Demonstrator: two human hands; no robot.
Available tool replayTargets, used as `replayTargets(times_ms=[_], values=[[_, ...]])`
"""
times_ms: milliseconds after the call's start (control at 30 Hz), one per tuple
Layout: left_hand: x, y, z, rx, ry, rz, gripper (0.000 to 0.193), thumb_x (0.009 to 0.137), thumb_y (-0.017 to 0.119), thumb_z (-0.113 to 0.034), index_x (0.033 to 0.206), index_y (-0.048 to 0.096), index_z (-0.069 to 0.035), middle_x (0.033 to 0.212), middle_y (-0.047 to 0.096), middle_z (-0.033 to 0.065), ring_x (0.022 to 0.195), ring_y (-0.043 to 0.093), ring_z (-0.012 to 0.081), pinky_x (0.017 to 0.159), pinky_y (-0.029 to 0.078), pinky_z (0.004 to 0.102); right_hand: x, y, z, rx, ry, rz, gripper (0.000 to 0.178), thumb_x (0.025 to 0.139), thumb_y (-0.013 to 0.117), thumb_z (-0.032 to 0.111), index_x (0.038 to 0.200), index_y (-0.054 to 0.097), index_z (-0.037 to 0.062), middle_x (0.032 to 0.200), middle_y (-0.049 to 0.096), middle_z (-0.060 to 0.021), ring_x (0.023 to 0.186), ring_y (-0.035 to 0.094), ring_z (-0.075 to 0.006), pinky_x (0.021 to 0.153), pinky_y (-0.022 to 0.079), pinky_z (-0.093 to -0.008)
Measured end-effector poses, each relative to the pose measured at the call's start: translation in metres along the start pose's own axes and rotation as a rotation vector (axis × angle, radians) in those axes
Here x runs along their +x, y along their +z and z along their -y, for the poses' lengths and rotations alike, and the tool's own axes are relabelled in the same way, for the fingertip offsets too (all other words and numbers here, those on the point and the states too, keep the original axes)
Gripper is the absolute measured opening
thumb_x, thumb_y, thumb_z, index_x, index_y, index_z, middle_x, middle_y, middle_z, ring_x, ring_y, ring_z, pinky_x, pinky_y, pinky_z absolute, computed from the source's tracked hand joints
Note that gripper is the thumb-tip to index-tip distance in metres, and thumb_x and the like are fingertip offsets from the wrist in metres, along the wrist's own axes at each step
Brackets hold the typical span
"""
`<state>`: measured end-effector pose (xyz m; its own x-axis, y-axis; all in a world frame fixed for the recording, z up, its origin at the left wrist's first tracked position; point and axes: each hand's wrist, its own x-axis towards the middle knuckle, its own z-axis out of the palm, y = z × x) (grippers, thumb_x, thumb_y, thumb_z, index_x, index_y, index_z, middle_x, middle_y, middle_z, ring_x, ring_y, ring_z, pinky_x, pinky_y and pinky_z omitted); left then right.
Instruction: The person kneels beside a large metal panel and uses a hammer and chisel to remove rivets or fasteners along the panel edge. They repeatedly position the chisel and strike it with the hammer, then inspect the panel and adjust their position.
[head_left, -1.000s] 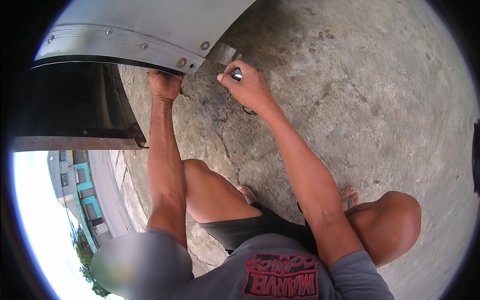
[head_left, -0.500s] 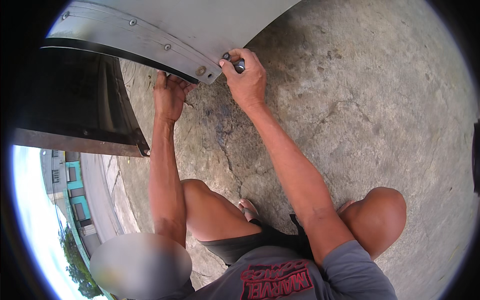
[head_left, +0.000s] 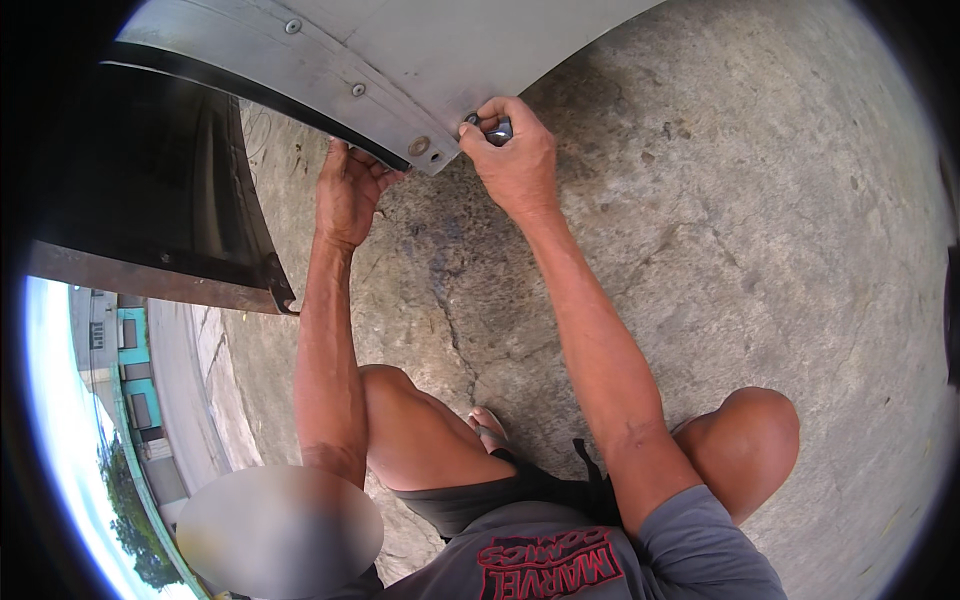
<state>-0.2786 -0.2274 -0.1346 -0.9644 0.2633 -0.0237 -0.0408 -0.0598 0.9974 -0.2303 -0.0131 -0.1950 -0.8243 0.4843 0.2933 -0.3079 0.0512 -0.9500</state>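
Observation:
A grey metal panel (head_left: 400,60) with a riveted strip and black edging (head_left: 250,92) reaches in from the top. My left hand (head_left: 350,195) is palm up at its lower edge, fingers bent around the edging near the corner; the thumb tip and some fingertips are hidden behind it. To the right of that corner, my right hand (head_left: 518,160) is closed, thumb and index finger pinching a small shiny metal piece (head_left: 500,132) with a dark round end (head_left: 472,118) against the panel. Its exact kind is not clear. A round fastener (head_left: 419,146) and a small hole sit beside it.
A dark panel (head_left: 140,170) with a rusty brown lower edge (head_left: 160,282) stands at the left. Cracked, stained concrete (head_left: 700,250) lies beneath. My bent knees (head_left: 750,440) are on both sides of my arms. Farther left are a road and buildings (head_left: 135,360).
The panel and both hands appear slightly farther right in the picture, as the view has shifted. Both hands keep about the same places on the panel.

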Motion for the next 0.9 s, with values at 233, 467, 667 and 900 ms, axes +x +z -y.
replayTargets(times_ms=[233, 467, 667, 900], values=[[0.005, -0.002, 0.005, -0.008, 0.011, -0.009, 0.059, 0.112, 0.034, -0.051, 0.146, 0.047, -0.004, 0.141, 0.059, 0.0144, 0.122, 0.063, 0.0311, 0.101, 0.052, 0.0519, 0.002, -0.004, 0.000, -0.146, -0.074, 0.054, 0.026, 0.086, 0.080, 0.018, 0.104, 0.067, 0.0049, 0.091, 0.067, -0.0066, 0.079, 0.067, -0.0167, 0.068, 0.055, -0.0375], [0.007, -0.006, 0.005, -0.020, 0.008, 0.016, 0.055, 0.111, 0.038, -0.049, 0.145, 0.047, -0.007, 0.141, 0.059, 0.0137, 0.121, 0.064, 0.0291, 0.098, 0.052, 0.0491, 0.008, -0.009, 0.000, -0.261, -0.231, 0.085, 0.023, 0.089, 0.075, 0.020, 0.104, 0.064, 0.0069, 0.096, 0.065, -0.0105, 0.078, 0.069, -0.0267, 0.066, 0.056, -0.0467], [-0.005, 0.013, -0.006, 0.033, 0.016, -0.006, 0.059, 0.111, 0.035, -0.056, 0.129, 0.057, -0.004, 0.114, 0.070, 0.0156, 0.102, 0.066, 0.0241, 0.092, 0.052, 0.0412, -0.003, -0.004, 0.005, -0.313, -0.280, -0.082, 0.025, 0.085, 0.078, 0.014, 0.106, 0.068, 0.0040, 0.099, 0.070, -0.0124, 0.085, 0.073, -0.0298, 0.072, 0.058, -0.0420], [-0.007, 0.001, -0.008, 0.082, 0.013, 0.015, 0.064, 0.110, 0.035, -0.057, 0.136, 0.055, -0.003, 0.120, 0.071, 0.0177, 0.109, 0.067, 0.0266, 0.097, 0.052, 0.0435, -0.009, 0.006, 0.000, -0.283, -0.325, -0.129, 0.018, 0.087, 0.076, 0.011, 0.102, 0.070, 0.0028, 0.097, 0.071, -0.0111, 0.078, 0.074, -0.0286, 0.068, 0.059, -0.0388]])
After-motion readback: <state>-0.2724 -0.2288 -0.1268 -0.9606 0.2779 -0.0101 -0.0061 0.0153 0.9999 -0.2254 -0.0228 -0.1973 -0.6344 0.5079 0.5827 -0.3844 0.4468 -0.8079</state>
